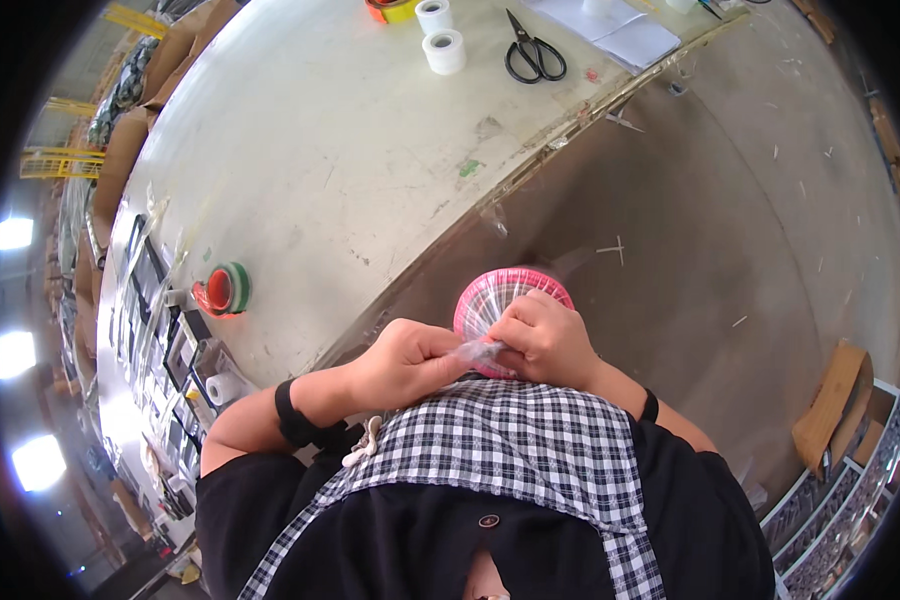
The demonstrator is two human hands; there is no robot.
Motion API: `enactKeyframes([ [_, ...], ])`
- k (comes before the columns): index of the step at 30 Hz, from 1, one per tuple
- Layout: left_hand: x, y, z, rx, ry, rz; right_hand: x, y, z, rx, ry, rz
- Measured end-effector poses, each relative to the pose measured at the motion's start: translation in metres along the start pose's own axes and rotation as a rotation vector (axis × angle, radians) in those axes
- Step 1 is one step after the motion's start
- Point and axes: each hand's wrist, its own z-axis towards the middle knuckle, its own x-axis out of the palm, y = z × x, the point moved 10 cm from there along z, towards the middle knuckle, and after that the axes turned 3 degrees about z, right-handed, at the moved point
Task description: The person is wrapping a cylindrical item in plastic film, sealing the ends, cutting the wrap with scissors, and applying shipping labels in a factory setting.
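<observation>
while one pale table (300,140) spreads left, one checked apron (510,440) shows just behind one round, pink, plastic-wrapped bundle (477,296). two hands: left hand (417,360) and right hand (545,338) angled inward, both pinching one gathered plastic tail (479,351).

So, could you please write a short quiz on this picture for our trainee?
1. True or false: the black scissors lie on the floor.
2. What do the left hand and right hand both grip? (a) a tape roll (b) clear plastic (c) a sheet of paper
3. Fill in: the round object beneath the hands has a ____ rim.

Key: 1. False, they lie on the table. 2. b. 3. Pink.
</observation>
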Motion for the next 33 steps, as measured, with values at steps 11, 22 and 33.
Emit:
enactKeyframes([
  [11, -0.023, 0.092, 0.018, 0.248, 0.028, -0.217, -0.085, -0.112, -0.050, 0.406, -0.200, 0.244],
  [22, 0.018, 0.122, 0.106, 0.194, -0.030, -0.633, 0.052, -0.182, -0.032, 0.148, -0.010, 0.571],
  [33, -0.073, -0.053, 0.025, 0.731, -0.435, 0.071, -0.069, -0.068, 0.053, 0.175, 0.008, 0.520],
])
